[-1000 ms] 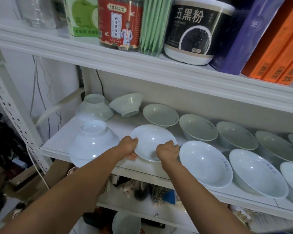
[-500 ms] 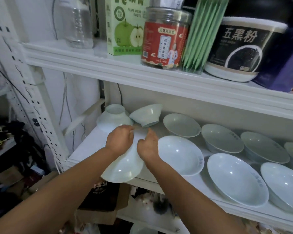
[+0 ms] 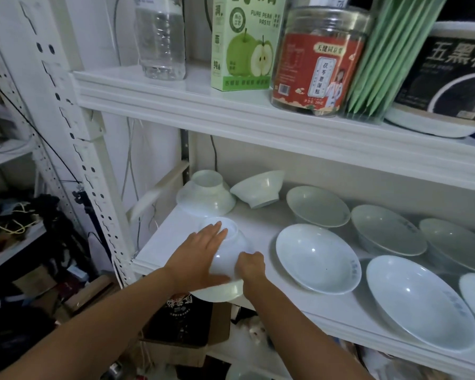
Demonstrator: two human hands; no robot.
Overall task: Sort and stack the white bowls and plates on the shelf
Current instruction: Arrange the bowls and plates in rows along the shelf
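Note:
An upside-down white bowl (image 3: 228, 267) sits at the front left corner of the white shelf (image 3: 261, 223), its rim hanging a little over the front edge. My left hand (image 3: 200, 250) lies flat on its upturned base with straight fingers. My right hand (image 3: 251, 266) grips the bowl's right side with curled fingers. Whatever is under this bowl is hidden. Behind it stands another upside-down bowl (image 3: 206, 196), and a small bowl (image 3: 258, 187) tilted on its side. To the right, several shallow white plates stand upright, the nearest plate (image 3: 317, 259) close to my right hand.
The upper shelf (image 3: 231, 111) hangs low overhead with a clear bottle (image 3: 161, 37), a pear paste box (image 3: 244, 42), a red jar (image 3: 318, 61) and a black tub (image 3: 447, 78). A perforated white upright (image 3: 74, 149) stands at left. A cardboard box (image 3: 187, 322) sits below.
My hands lifted a shallow white bowl, turned it over and carried it left. It now rests upside down at the front left corner, and my left hand has flattened on top.

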